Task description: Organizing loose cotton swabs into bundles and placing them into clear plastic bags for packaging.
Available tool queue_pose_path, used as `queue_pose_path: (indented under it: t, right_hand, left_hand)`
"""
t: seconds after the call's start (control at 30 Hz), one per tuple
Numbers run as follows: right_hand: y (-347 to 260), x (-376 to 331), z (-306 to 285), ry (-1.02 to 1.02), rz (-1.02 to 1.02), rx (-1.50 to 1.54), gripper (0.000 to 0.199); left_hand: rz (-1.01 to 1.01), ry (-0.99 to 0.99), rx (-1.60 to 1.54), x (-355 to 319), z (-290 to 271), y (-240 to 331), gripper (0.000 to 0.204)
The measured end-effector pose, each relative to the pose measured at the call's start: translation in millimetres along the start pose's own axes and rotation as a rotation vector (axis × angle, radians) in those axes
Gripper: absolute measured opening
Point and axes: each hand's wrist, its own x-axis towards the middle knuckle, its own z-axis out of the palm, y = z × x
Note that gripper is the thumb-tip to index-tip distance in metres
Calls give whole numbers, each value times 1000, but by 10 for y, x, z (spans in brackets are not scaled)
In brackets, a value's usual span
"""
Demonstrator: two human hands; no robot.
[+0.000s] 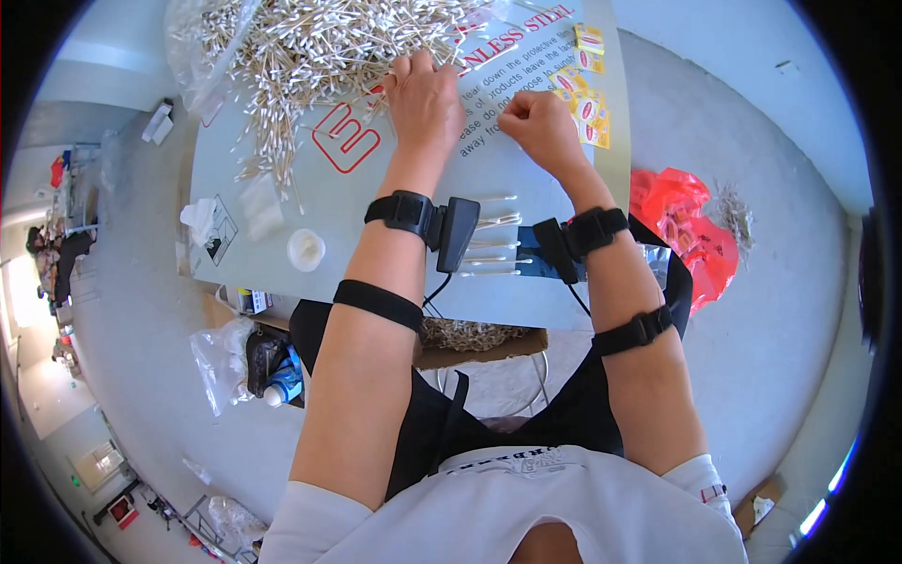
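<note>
A large heap of cotton swabs (310,56), with white tips and pale sticks, covers the far left of the table. My left hand (427,105) is at the heap's right edge, palm down, its fingers bent and drawn together over the swabs; the fingertips are partly hidden. To its right, my right hand (545,132) hovers with curled fingers, thumb against the index finger; whatever it may pinch is too small to make out. Several loose swabs (493,246) lie in a rough row nearer me, between my forearms. Yellow printed packets (590,111) lie just right of my right hand.
A small round white tub (305,250) and a crumpled tissue (198,222) sit at the table's left. Clear plastic (202,70) drapes the heap's left side. Below the near edge is a cardboard box (479,352) of swabs. A red plastic bag (691,235) hangs at right.
</note>
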Motion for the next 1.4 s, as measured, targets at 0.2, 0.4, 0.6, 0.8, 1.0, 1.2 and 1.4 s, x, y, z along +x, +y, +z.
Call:
queue_pose_path:
  t: [0.2, 0.4, 0.6, 0.8, 1.0, 1.2, 1.4]
  right_hand:
    - [165, -320, -56, -127, -394, -65, 8]
    - [74, -513, 44, -92, -540, -103, 8]
    - [115, -644, 83, -69, -618, -104, 8]
    - [156, -832, 92, 46, -508, 91, 6]
    - [262, -1189, 123, 398, -187, 537, 13]
    - [157, -1666, 374, 421, -135, 763, 21]
    - [164, -1749, 421, 428, -98, 861, 26]
  left_hand:
    - [-106, 47, -40, 29, -13, 17, 10]
    - [-144, -43, -25, 88, 28, -169, 5]
    - [-66, 23, -347, -107, -236, -192, 3]
    - [46, -287, -317, -630, -404, 69, 14]
    - [2, -192, -335, -1105, -518, 449, 14]
    - [-67, -154, -250, -1502, -688, 735, 33]
    - [0, -347, -143, -1533, -614, 786, 80]
